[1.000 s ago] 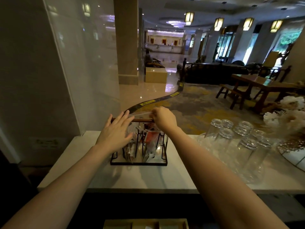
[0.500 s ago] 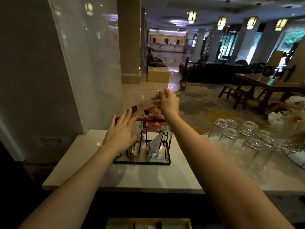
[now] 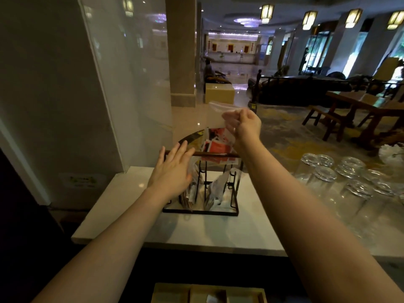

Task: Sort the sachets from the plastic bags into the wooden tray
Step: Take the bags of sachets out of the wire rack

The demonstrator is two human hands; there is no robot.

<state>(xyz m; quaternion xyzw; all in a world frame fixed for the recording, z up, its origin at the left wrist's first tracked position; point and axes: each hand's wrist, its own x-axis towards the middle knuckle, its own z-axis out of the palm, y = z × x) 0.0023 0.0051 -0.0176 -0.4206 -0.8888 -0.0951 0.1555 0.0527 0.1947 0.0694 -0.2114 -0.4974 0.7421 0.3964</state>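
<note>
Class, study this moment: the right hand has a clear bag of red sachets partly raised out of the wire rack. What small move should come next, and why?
Probably keep lifting until the bag clears the rack. The right hand pinches the clear bag at its top, but the bag's lower part sits behind the rack's wooden bar. The left hand, flat against the rack, steadies it. The wooden tray waits below.

Two hands, one lifted plastic bag, one wooden tray.
</note>
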